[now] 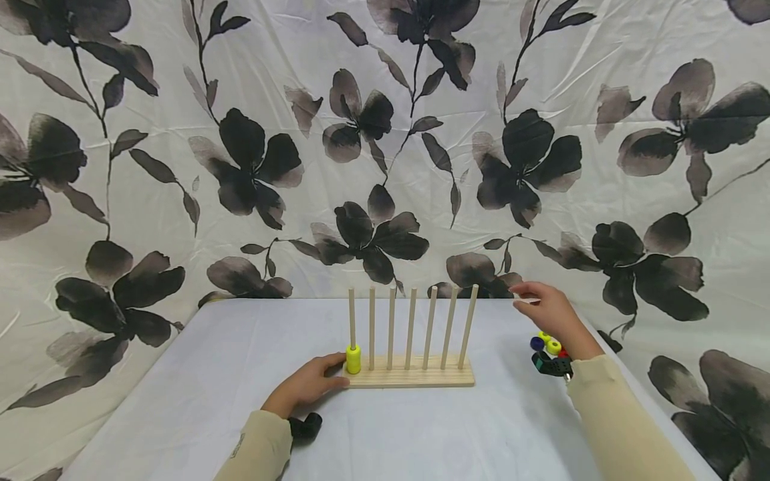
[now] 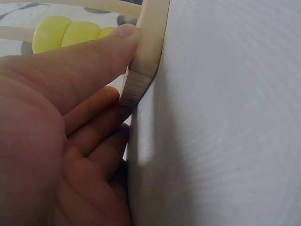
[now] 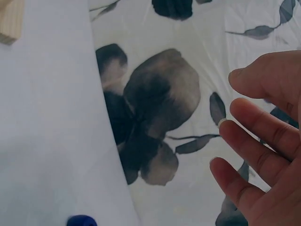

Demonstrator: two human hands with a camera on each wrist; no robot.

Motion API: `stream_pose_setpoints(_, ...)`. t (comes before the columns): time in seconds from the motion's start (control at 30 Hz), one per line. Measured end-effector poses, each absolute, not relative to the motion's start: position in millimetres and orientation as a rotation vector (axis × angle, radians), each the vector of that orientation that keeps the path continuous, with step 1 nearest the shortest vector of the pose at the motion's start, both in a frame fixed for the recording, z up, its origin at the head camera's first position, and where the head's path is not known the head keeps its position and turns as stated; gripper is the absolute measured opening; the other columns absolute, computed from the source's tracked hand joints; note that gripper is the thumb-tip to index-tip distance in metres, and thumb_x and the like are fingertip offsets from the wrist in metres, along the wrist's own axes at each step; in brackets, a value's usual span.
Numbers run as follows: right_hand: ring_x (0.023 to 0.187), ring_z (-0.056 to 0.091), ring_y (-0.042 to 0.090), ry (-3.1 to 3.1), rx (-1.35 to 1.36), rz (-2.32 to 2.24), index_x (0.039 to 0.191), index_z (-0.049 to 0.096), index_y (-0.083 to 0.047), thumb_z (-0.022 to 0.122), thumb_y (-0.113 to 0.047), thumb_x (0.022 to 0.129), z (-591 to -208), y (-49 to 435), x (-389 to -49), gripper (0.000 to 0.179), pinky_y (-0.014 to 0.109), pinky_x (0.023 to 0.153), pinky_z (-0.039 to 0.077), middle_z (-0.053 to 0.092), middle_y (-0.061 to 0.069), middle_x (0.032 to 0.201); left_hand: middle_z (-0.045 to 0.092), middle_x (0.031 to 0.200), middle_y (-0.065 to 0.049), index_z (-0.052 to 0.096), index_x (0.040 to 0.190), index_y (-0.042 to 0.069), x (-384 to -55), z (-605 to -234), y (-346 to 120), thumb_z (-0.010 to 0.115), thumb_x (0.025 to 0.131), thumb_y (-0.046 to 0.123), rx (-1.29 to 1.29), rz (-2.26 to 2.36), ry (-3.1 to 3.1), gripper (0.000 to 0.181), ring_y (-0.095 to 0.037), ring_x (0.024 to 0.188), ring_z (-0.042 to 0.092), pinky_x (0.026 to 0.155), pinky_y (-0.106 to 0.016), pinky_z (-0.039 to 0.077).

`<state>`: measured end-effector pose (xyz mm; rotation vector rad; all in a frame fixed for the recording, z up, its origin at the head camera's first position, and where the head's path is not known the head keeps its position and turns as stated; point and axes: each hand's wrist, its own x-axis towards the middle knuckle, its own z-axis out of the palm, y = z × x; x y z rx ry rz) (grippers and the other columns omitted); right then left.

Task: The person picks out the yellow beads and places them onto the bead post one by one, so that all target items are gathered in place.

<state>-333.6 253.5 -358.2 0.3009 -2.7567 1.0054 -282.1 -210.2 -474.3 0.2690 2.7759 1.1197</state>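
A wooden peg rack [image 1: 409,379] with several upright pegs stands on the white table. Yellow beads [image 1: 353,359] are stacked on its leftmost peg. My left hand [image 1: 309,384] grips the rack's left end. In the left wrist view the thumb [image 2: 117,47] presses one side of the wooden base [image 2: 150,42], and the curled fingers reach the other side. My right hand [image 1: 550,310] hovers above the table's right side, holding nothing. Its fingers [image 3: 256,155] are spread and slightly bent in the right wrist view. Below it lie loose yellow beads [image 1: 554,347] and a dark blue bead [image 1: 537,343].
A red bead [image 1: 563,353] shows partly behind the right wrist's black strap [image 1: 550,365]. The loose beads lie close to the right edge of the table [image 1: 228,374]. A white cloth with dark flowers [image 1: 373,167] hangs behind the table.
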Motion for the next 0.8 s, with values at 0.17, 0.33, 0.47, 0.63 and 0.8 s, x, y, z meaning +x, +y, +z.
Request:
stream_pose_setpoints(0.17,0.124,0.052,0.041,-2.788,0.272,0.983,0.130,0.057,-0.005,0.059,-0.018,0.095,-367,263,-334,0.038,0.054,0.097,0.051,0.055,0.022,0.134,0.047,0.149,-0.011,0.051,0.141,0.014,-282,-475,-211,0.072,0.086,0.035,0.262,1.109,2.778,0.062,-0.037,0.142,0.036,0.115,-0.058,0.030)
stream_pose_setpoints(0.33,0.125,0.050,0.042,-2.820,0.223,0.984,0.131,0.056,-0.006,0.060,-0.020,0.095,-374,269,-335,0.040,0.054,0.096,0.052,0.054,0.023,0.134,0.047,0.149,-0.011,0.050,0.142,0.014,-282,-475,-211,0.072,0.086,0.035,0.258,1.098,2.783,0.063,-0.037,0.142,0.036,0.115,-0.058,0.030)
stream_pose_setpoints(0.47,0.124,0.049,0.043,-2.840,0.184,0.970,0.130,0.056,-0.006,0.061,-0.020,0.095,-380,273,-334,0.038,0.054,0.097,0.051,0.054,0.023,0.134,0.046,0.149,-0.010,0.050,0.142,0.014,-281,-475,-211,0.072,0.087,0.035,0.251,1.099,2.777,0.063,-0.037,0.142,0.035,0.115,-0.058,0.029)
stream_pose_setpoints(0.63,0.123,0.049,0.042,-2.842,0.184,0.959,0.127,0.058,-0.005,0.062,-0.018,0.094,-387,280,-333,0.037,0.055,0.098,0.049,0.056,0.023,0.130,0.046,0.149,-0.011,0.050,0.142,0.013,-280,-474,-211,0.072,0.087,0.035,0.256,1.100,2.776,0.063,-0.037,0.142,0.035,0.115,-0.058,0.029)
stream_pose_setpoints(0.8,0.124,0.048,0.043,-2.866,0.160,0.969,0.128,0.058,-0.006,0.062,-0.019,0.094,-393,286,-333,0.037,0.056,0.099,0.048,0.055,0.023,0.131,0.046,0.150,-0.011,0.050,0.142,0.014,-280,-473,-211,0.072,0.086,0.036,0.251,1.110,2.768,0.064,-0.037,0.142,0.035,0.115,-0.058,0.029)
